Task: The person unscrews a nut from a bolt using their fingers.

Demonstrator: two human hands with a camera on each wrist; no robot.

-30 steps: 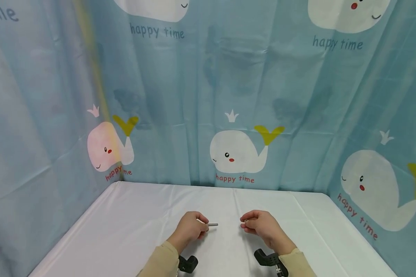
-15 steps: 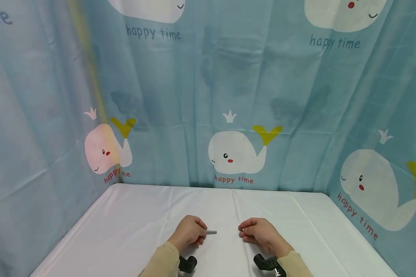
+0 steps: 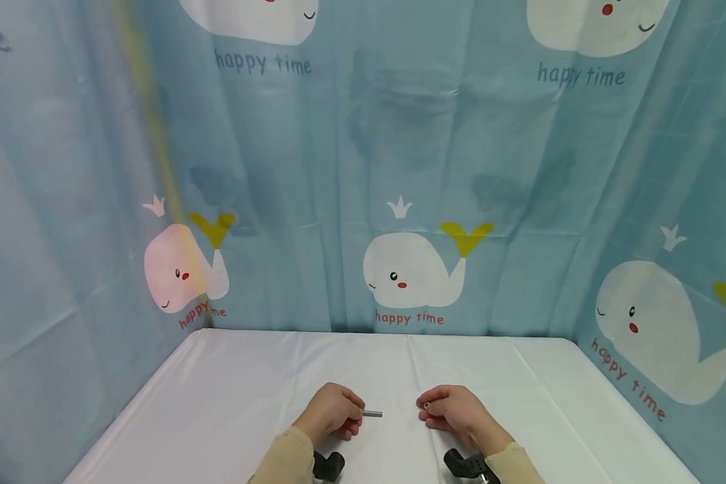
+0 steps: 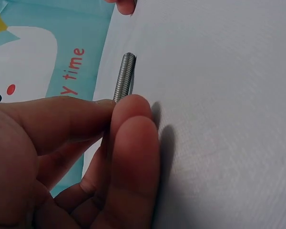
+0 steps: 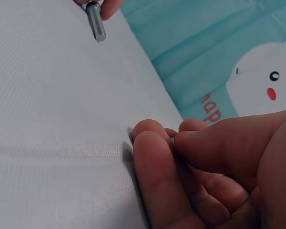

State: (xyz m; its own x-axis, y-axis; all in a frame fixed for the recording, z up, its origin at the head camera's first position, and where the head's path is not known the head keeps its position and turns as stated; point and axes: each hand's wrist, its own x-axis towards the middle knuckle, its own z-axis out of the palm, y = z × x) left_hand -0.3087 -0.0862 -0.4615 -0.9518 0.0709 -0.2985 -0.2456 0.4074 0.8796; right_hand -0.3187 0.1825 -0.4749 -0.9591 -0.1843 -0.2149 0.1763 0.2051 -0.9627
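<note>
A: Left hand (image 3: 333, 412) — grasping what?

B: A threaded bolt (image 3: 372, 413). Thumb and forefinger pinch one end; the free end sticks out toward the right hand (image 3: 450, 411). In the left wrist view the thread (image 4: 124, 76) shows plainly past the fingertips (image 4: 129, 107), so most of the shaft is bare. Judgement: held by its end to leave the thread open for something to go on.

A: And the right?

B: Fingers curled, thumb against forefinger, pinching something small (image 3: 426, 405). Head view gives only a pale speck at the fingertips. In the right wrist view the fingers (image 5: 152, 143) cover it almost wholly. Possibly a nut, but I cannot tell.

A: Where do the hands sit?

B: Both low over the white table (image 3: 248, 376), close to the person's near edge, a clear gap between them. Bolt tip lies in that gap, nearer the left hand, pointing at the right. Heels of the hands look rested on the cloth; likely for steadiness with small parts.

A: Anything else around?

B: Beyond the hands, a blue curtain (image 3: 351, 168) with white whales and "happy time" lettering wraps the table on three sides. Black wrist mounts (image 3: 328, 465) behind the hands, beige sleeves (image 3: 284, 457).
</note>
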